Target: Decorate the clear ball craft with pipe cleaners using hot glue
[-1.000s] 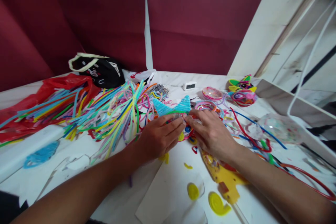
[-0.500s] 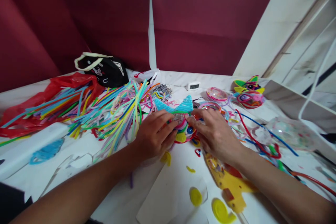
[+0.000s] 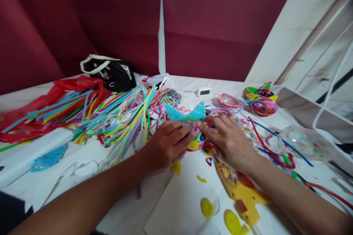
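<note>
Craft (image 3: 196, 132) is sitting between both hands at the middle of the white table (image 3: 132, 213), a two-pointed blue piece (image 3: 185, 114) standing at its far edge. Behind, a dark red sheet (image 3: 204, 18) is hanging. Pipe cleaners (image 3: 138, 106) are sprawling over the table's left side, some of them lying on or in a red bag (image 3: 16, 128). Beyond them, a black bag (image 3: 116, 77) is slumping before the sheet. The left hand (image 3: 167, 141) is curling nearly closed on the craft's left edge, its fingertips partly hidden. The right hand (image 3: 230, 137) is closing bent fingers on the right edge; how tightly, I cannot tell. A yellow glue gun (image 3: 234, 191) is lying partly beneath the right forearm (image 3: 286, 187), and a clear dome (image 3: 306, 141) is resting farther right. Toward the back, a multicoloured figure (image 3: 260, 102) is sitting right of a pink-rimmed bowl (image 3: 228, 100), while a white clock (image 3: 204, 92) is standing left of both. Nearer, a yellow coil (image 3: 232, 222) and a smaller yellow disc (image 3: 206, 208) are lying in front of the craft.
</note>
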Demonstrator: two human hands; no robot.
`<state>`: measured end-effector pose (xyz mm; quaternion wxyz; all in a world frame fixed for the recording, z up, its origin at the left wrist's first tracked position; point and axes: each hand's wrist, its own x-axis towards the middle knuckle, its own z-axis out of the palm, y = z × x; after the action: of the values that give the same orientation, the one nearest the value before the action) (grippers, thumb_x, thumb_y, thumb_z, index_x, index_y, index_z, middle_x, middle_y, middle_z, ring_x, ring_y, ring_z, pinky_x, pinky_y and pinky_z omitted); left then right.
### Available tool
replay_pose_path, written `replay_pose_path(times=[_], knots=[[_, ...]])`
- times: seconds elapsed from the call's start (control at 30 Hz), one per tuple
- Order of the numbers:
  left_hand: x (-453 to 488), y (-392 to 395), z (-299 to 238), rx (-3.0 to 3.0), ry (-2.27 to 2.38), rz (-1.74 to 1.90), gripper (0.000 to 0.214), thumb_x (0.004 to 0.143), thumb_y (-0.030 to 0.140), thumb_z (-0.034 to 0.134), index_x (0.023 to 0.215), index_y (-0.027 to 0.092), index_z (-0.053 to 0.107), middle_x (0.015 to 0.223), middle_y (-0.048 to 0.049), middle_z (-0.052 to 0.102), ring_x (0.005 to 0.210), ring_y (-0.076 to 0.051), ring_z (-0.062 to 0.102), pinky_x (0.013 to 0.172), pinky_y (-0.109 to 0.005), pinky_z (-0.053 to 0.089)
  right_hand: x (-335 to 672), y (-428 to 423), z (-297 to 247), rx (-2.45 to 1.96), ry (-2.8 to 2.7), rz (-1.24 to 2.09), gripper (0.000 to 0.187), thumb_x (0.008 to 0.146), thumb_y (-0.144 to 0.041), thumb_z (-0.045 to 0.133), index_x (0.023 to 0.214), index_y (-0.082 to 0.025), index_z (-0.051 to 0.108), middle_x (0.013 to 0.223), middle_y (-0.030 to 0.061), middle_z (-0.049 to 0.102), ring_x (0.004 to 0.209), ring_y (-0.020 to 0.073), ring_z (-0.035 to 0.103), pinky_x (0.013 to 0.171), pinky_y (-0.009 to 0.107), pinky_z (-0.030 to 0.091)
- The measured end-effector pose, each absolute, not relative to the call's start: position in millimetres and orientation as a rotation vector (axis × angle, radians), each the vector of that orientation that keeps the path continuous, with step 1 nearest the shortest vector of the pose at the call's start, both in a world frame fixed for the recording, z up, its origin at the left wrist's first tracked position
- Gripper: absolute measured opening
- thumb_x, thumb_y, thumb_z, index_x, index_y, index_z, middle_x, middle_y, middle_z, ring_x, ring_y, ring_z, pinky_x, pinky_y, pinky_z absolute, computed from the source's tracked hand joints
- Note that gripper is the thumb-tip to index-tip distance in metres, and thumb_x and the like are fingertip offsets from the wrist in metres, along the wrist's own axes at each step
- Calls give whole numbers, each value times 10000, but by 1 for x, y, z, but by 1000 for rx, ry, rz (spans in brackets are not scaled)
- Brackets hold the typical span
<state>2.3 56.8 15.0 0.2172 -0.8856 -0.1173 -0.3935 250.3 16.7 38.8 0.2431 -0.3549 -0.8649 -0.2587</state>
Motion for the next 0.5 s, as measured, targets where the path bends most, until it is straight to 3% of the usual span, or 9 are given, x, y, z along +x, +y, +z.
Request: replay_pose_path(times=[0.2,0.33,0.5], knots=[[3,53,18,-2461,-346,-1152,311,952,155,562,1255,141,634,1157,-121,735,1108,-238,651,1036,-448,529,252,18,38,-949,-2363,-713,326,956,-120,526,1258,-111,649,1181,176,652,992,300,512,772,429,389],[2,53,17,-2412,-449,-1292,263,917,154,619,1177,169,661,1129,-114,727,1093,-252,646,986,-454,543,253,19,38,-950,-2367,-684,322,955,-124,510,1250,-126,640,1201,177,640,990,301,517,780,441,397],[0,54,18,-2442,-364,-1215,295,907,154,632,1200,146,662,1074,-109,744,1057,-245,649,981,-444,533,255,19,38,-932,-2384,-684,323,941,-120,519,1244,-134,631,1203,181,639,972,299,525,783,448,397]])
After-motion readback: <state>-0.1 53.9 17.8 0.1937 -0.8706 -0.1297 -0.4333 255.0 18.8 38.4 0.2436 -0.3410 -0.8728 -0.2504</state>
